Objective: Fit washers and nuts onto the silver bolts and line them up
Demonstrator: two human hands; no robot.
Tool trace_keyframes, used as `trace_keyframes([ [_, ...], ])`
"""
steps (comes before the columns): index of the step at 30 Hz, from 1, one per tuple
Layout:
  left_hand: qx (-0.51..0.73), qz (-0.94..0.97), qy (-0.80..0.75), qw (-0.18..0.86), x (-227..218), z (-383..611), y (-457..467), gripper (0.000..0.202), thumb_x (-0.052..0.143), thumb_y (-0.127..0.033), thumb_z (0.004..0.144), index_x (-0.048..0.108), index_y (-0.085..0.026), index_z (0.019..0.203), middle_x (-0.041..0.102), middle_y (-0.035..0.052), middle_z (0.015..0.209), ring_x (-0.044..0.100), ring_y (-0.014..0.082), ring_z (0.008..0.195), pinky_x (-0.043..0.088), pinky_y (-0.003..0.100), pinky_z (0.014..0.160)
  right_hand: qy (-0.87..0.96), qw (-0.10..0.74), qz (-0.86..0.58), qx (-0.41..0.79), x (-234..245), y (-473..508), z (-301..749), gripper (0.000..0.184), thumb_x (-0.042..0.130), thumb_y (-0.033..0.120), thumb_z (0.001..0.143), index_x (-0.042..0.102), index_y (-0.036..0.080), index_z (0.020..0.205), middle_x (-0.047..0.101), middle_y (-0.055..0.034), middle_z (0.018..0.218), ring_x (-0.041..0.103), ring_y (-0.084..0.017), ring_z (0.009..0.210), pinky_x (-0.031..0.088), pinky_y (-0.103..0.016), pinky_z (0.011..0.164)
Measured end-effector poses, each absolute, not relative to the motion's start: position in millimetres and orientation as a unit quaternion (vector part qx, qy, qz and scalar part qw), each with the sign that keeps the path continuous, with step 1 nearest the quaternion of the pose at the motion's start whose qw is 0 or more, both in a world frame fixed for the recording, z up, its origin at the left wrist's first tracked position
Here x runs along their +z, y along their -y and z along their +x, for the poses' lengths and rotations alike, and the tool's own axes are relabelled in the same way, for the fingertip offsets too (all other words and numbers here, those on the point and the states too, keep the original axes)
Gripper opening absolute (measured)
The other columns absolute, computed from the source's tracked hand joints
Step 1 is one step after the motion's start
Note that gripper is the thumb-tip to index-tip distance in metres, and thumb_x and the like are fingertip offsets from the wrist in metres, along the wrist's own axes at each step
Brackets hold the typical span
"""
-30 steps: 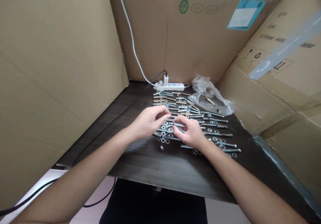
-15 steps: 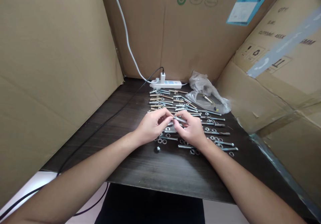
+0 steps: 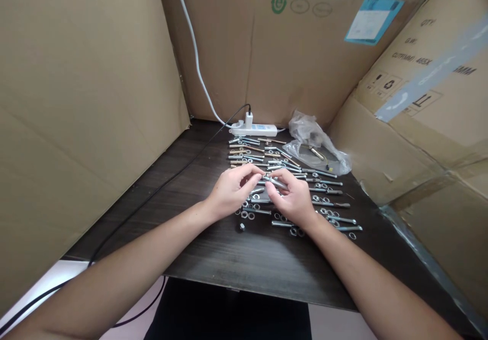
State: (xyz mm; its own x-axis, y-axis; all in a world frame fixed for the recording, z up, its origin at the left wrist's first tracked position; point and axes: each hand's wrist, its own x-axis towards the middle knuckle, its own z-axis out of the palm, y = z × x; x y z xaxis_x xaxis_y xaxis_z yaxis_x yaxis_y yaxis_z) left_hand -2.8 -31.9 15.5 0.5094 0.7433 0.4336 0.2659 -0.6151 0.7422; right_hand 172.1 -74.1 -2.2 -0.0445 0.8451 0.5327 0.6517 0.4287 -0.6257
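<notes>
Above the rows of hardware, both hands meet at a silvery metal bolt [image 3: 279, 183]. My right hand [image 3: 293, 197] is closed around its thicker part, with thumb and index finger near the left end. The thumb and index finger of my left hand [image 3: 232, 190] are pinched at that same end; whether a small nut or washer sits between them is hidden. Under and around the hands lie several bolts [image 3: 257, 211] with loose washers [image 3: 250, 216] and nuts. A single nut [image 3: 242, 226] rests on the table nearer to me.
A white power strip [image 3: 253, 129] with a plugged-in charger stands at the back of the dark table [image 3: 213, 253]. Beside it lies a clear plastic bag [image 3: 310, 131]. A black cable [image 3: 168, 180] crosses the left side. Cardboard walls [image 3: 91, 101] rise left, behind and right.
My hands stay together at the bolt, with the fingertips slightly apart from before, so more of its left end shows. The whole view has shifted a little.
</notes>
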Motion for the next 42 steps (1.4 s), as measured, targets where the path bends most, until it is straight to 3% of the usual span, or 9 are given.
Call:
trace_keyframes([
  [6, 0.384, 0.814, -0.313, 0.303, 13.7, -2.9, 32.5, 0.022, 0.043, -0.024, 0.092, 0.061, -0.016, 0.101, 0.063, 0.0011, 0.08, 0.05, 0.0093, 0.062, 0.039, 0.022, 0.061, 0.706, 0.461, -0.526, 0.111, -1.0, 74.5, 171.4, 0.014, 0.055, 0.03, 0.083, 0.057, 0.018, 0.089, 0.06, 0.0009, 0.066, 0.048, -0.007, 0.046, 0.04, -0.018, 0.044],
  [11, 0.398, 0.809, -0.303, 0.309, 13.1, -2.6, 31.9, 0.015, 0.049, -0.026, 0.09, 0.06, -0.016, 0.094, 0.052, -0.004, 0.064, 0.045, 0.0074, 0.057, 0.037, 0.02, 0.057, 0.714, 0.466, -0.51, 0.111, 2.0, 75.6, 169.0, 0.013, 0.056, 0.029, 0.081, 0.056, 0.018, 0.086, 0.055, 0.0036, 0.059, 0.044, -0.006, 0.042, 0.038, -0.017, 0.042],
  [16, 0.391, 0.816, -0.308, 0.295, 12.8, -3.0, 30.2, 0.013, 0.05, -0.026, 0.089, 0.059, -0.016, 0.094, 0.046, -0.0054, 0.061, 0.043, 0.0072, 0.055, 0.036, 0.02, 0.057, 0.716, 0.466, -0.508, 0.117, 3.1, 76.7, 169.5, 0.012, 0.056, 0.029, 0.081, 0.057, 0.018, 0.086, 0.056, 0.0035, 0.06, 0.045, -0.007, 0.043, 0.037, -0.017, 0.042],
  [21, 0.352, 0.839, -0.301, 0.285, 12.0, -4.1, 30.7, 0.014, 0.052, -0.025, 0.087, 0.057, -0.017, 0.097, 0.048, -0.0051, 0.064, 0.045, 0.0078, 0.058, 0.036, 0.02, 0.057, 0.725, 0.449, -0.506, 0.131, 2.3, 76.5, 170.9, 0.013, 0.055, 0.029, 0.083, 0.058, 0.017, 0.088, 0.056, 0.0035, 0.06, 0.045, -0.007, 0.044, 0.038, -0.018, 0.045],
  [28, 0.299, 0.88, -0.285, 0.232, 14.3, -6.0, 28.6, 0.016, 0.048, -0.029, 0.089, 0.058, -0.019, 0.099, 0.055, -0.0023, 0.075, 0.049, 0.0101, 0.066, 0.038, 0.021, 0.062, 0.745, 0.432, -0.488, 0.14, 0.1, 73.9, 173.4, 0.018, 0.054, 0.029, 0.083, 0.064, 0.016, 0.092, 0.066, -0.0025, 0.077, 0.054, -0.01, 0.055, 0.042, -0.02, 0.05],
  [32, 0.226, 0.899, -0.317, 0.201, 32.6, -14.4, 30.5, 0.017, 0.049, -0.033, 0.088, 0.055, -0.019, 0.096, 0.057, -0.0022, 0.075, 0.05, 0.0109, 0.063, 0.035, 0.022, 0.057, 0.728, 0.455, -0.495, 0.135, -2.0, 73.9, 171.7, 0.015, 0.058, 0.027, 0.078, 0.065, 0.016, 0.087, 0.067, -0.0025, 0.078, 0.055, -0.01, 0.055, 0.042, -0.019, 0.047],
  [38, 0.004, 0.938, -0.318, 0.138, 58.7, -34.3, 54.9, 0.034, 0.047, -0.047, 0.087, 0.055, -0.019, 0.069, 0.058, -0.0014, 0.06, 0.049, 0.0131, 0.049, 0.028, 0.026, 0.049, 0.705, 0.476, -0.511, 0.122, -3.7, 72.8, 169.8, 0.012, 0.059, 0.024, 0.074, 0.064, 0.018, 0.082, 0.067, -0.0016, 0.079, 0.058, -0.01, 0.059, 0.044, -0.016, 0.046],
  [42, -0.022, 0.939, -0.335, 0.068, 52.3, -33.3, 70.8, 0.038, 0.046, -0.051, 0.086, 0.058, -0.018, 0.07, 0.065, 0.0034, 0.067, 0.058, 0.019, 0.056, 0.034, 0.029, 0.053, 0.704, 0.473, -0.517, 0.115, -3.0, 72.7, 169.3, 0.011, 0.059, 0.024, 0.074, 0.063, 0.018, 0.082, 0.066, -0.0013, 0.078, 0.056, -0.009, 0.056, 0.043, -0.015, 0.044],
])
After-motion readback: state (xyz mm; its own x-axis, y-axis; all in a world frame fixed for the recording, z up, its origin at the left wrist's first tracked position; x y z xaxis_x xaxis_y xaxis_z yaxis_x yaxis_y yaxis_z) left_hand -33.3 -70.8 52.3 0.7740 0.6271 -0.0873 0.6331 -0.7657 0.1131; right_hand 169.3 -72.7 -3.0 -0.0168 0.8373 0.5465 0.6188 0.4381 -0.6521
